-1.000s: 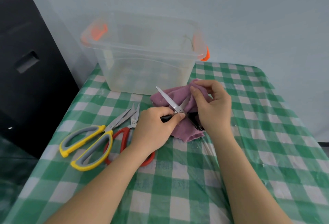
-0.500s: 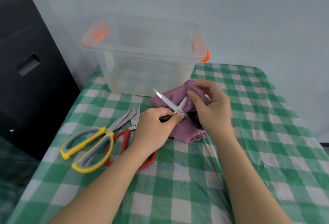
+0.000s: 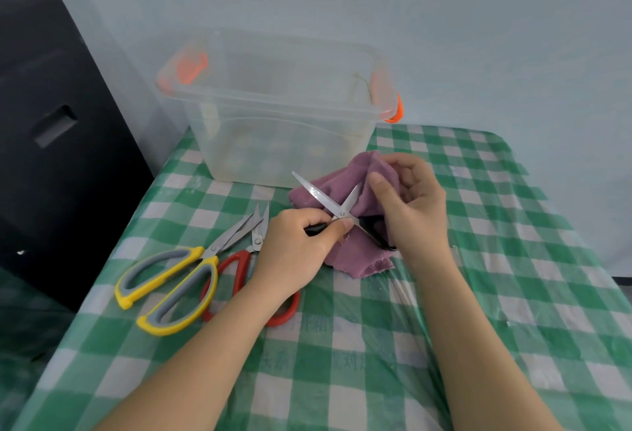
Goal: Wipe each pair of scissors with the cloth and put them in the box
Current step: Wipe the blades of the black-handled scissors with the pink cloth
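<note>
The black-handled scissors (image 3: 337, 210) lie spread wide in an X over the purple cloth (image 3: 345, 191), near the middle of the desk (image 3: 478, 259), just in front of the box (image 3: 273, 122). Their two steel blades are bright and narrow; one points up and left to a sharp tip, bare of the cloth, and the other runs up and right, its end tucked under the fingers and the cloth. A small silver pivot screw shows where the blades cross. One black handle disappears into the left hand (image 3: 297, 249), whose grip is curled round it, thumb pressed near the pivot. The other black handle loop lies on the cloth below the right hand (image 3: 413, 204).

The right hand's grip is pinching a fold of the cloth against the right-pointing blade, thumb on the near side and fingers curled over the far side. The cloth is a soft, crumpled mauve with a frayed lower edge, bunched under the scissors and spilling toward the person.

The box is clear plastic, lidless, with orange latches at its two ends; it stands at the back of the desk, close behind the cloth.

To the left lie the yellow-and-grey scissors (image 3: 178, 280), blades nearly together, and beside them the red-handled scissors (image 3: 239, 280), partly hidden under the left forearm. A green-and-white checked tablecloth (image 3: 376, 362) under a clear film covers the desk.
</note>
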